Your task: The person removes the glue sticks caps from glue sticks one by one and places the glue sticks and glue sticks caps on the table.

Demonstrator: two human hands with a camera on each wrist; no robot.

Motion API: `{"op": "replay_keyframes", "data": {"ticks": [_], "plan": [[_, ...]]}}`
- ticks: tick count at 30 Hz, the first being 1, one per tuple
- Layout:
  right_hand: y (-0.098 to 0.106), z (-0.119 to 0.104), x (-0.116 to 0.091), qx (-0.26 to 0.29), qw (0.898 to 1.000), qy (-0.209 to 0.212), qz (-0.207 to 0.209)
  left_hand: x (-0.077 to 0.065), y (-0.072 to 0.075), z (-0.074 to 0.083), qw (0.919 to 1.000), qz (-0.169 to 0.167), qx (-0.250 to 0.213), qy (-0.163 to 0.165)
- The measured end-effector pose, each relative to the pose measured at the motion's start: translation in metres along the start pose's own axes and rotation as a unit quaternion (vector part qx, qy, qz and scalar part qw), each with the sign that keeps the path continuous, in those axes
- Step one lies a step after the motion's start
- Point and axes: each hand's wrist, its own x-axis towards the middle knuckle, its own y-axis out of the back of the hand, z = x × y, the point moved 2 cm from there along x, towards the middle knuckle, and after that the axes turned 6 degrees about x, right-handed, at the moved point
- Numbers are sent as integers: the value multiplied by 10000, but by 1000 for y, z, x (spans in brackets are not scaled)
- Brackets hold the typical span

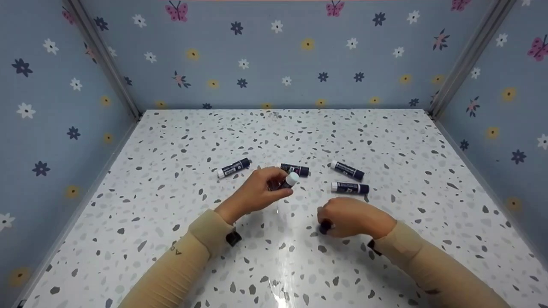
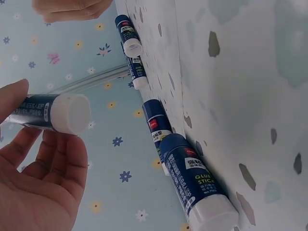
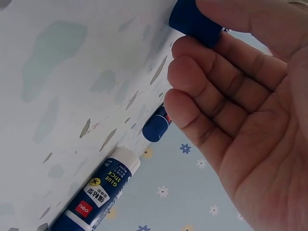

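My left hand point(image 1: 261, 188) holds a glue stick point(image 2: 43, 113) between thumb and fingers, above the table. Its white base points away from the palm, and its other end is hidden in the hand. My right hand point(image 1: 351, 217) is low over the table at right of centre, pinching a glue stick of which only the dark blue cap end point(image 3: 192, 21) shows plainly. Beyond the left hand lies one glue stick point(image 1: 295, 170), partly covered by it. Another glue stick point(image 1: 233, 168) rests to its left. Two more, an upper glue stick point(image 1: 347, 170) and a lower glue stick point(image 1: 350, 188), lie beyond the right hand.
The speckled white table point(image 1: 171, 141) carries the loose glue sticks across its middle. A flowered blue panel point(image 1: 265, 47) stands at the back, with a left panel point(image 1: 51, 111) and a right panel point(image 1: 509, 107) enclosing the sides.
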Motion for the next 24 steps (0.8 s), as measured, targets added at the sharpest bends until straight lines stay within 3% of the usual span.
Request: {"op": "replay_keyframes", "data": {"ticks": [10, 16, 24], "plan": [[1, -1, -1, 115, 9999, -74, -92, -8, -6, -3, 9964, -630, -361, 431], [-1, 0, -1, 114, 9998, -101, -124, -13, -11, -4, 9916, -1030, -72, 778], [0, 0, -1, 138, 9999, -12, -38, -18, -13, -5, 9879, -1330, 218, 768]]}}
